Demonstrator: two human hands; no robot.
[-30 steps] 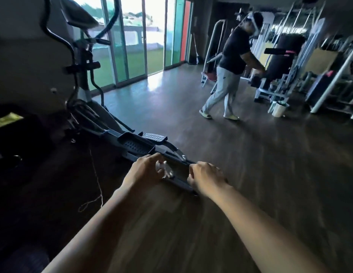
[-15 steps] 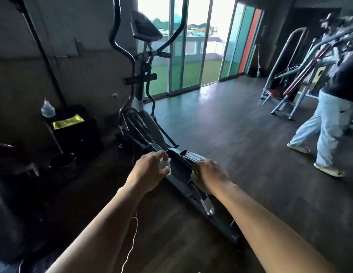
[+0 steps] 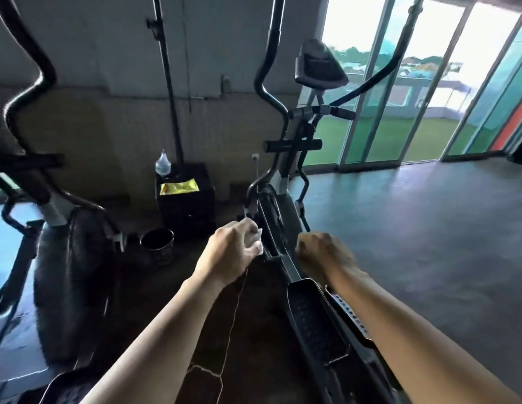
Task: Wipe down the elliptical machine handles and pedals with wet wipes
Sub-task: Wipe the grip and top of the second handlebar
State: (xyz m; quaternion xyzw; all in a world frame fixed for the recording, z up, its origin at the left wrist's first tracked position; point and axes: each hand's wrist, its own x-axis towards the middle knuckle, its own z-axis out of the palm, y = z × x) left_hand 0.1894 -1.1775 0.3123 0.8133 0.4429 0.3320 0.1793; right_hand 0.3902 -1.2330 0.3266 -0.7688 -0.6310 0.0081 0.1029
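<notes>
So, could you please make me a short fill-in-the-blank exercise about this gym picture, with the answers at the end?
1. The left hand grips a wipe whose colour is ___.
2. On the black cabinet, the bottle stands beside a ___ packet.
3. The round bin stands to the ___ of the left hand.
4. The elliptical's long pedal lies ___ the two forearms.

Answers: white; yellow; left; between.

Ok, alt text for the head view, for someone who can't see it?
The left hand grips a white wet wipe beside the black elliptical machine; the blurred right hand, seemingly curled, is on its other side. The pedals lie nearer, below the hands.
</notes>
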